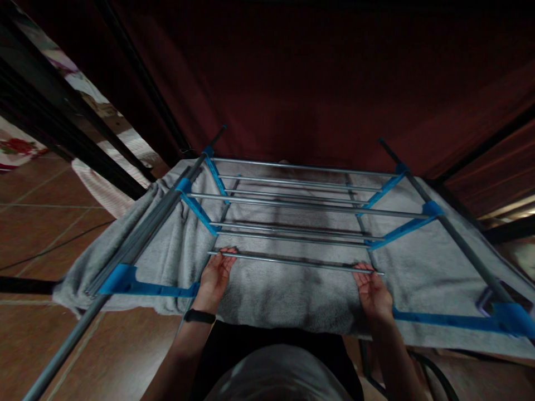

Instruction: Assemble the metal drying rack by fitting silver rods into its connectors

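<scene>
A thin metal rod (pixel 292 262) is held level between my two hands, one near each end. My left hand (pixel 214 278), with a dark band on its wrist, has its fingers curled round the rod's left end. At the opposite end, my right hand (pixel 373 289) grips it with the thumb on top. Beyond the rod lies a partly assembled rack, with metal poles (pixel 463 250) on both sides and several crossbars (pixel 309 207). Blue plastic brackets (pixel 198 211) join the crossbars to the poles. The nearest left bracket (pixel 146 287) and right bracket (pixel 451 320) have no rod between them.
A grey plush blanket (pixel 292 295) lies under the rack. Several loose rods (pixel 140 239) lie along the left pole. A dark red panel (pixel 292 83) rises behind. Tiled floor (pixel 45 234) with a cable shows at left, beside dark metal bars (pixel 79 133).
</scene>
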Demonstrator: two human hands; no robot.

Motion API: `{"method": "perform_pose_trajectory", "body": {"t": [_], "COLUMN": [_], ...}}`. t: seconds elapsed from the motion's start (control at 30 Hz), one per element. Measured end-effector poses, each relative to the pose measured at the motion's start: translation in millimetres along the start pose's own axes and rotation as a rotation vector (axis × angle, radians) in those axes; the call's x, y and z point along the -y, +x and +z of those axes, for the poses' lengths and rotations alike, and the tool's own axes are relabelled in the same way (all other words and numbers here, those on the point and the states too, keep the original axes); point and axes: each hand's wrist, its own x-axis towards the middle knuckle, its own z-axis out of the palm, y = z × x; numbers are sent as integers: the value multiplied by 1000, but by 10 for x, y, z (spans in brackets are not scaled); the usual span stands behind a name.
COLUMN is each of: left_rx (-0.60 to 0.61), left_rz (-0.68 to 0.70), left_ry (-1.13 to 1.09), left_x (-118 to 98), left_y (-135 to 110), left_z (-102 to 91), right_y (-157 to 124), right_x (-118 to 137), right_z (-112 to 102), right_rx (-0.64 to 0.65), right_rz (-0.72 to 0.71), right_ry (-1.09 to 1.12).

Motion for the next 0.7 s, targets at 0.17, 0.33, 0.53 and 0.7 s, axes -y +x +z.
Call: {"method": "perform_pose_trajectory", "body": {"t": [0.17,0.33,0.53,0.7], "left_rx": [-2,-6,9,13], "left_rz": [-6,-7,5,2], "left_ry": [-1,4,10,1], "left_x": [-1,6,7,3], "left_y": [1,9,0,-4], "left_z": [-18,-26,-25,-17], "right_y": [9,10,6,-5], "right_x": [4,17,24,12], "right_z": [0,5,10,16], "right_rx": [-16,-14,-9,5], "right_rz": [8,23,29,15], "right_ry": [2,10,27,13]}}
